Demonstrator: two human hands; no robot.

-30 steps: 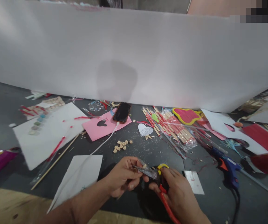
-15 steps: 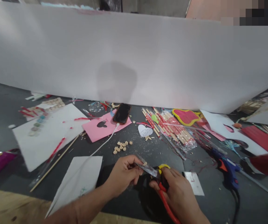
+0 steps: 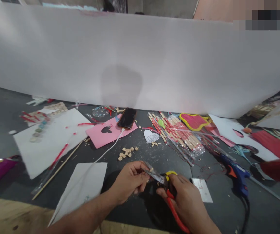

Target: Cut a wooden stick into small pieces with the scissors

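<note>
Just above the black table, R hand is closed round the cutters' handles. Blades parted slightly, pointing up-left at L hand. L fingertips pinched together right at blade tips; can't tell what's in them. Small pale bit sits at the blades.

Just R of grip: white card, then glue gun further R. L of grip, partly behind L forearm: white sheet, cable running over it.

Just beyond L hand: bead pile. Past that, approx. straight ahead of grip: paper heart. Ahead-R: red/tan sticks, some in clear plastic. Ahead-L: phone, plugged in, partly on pink paper. White panel behind it all.
</note>
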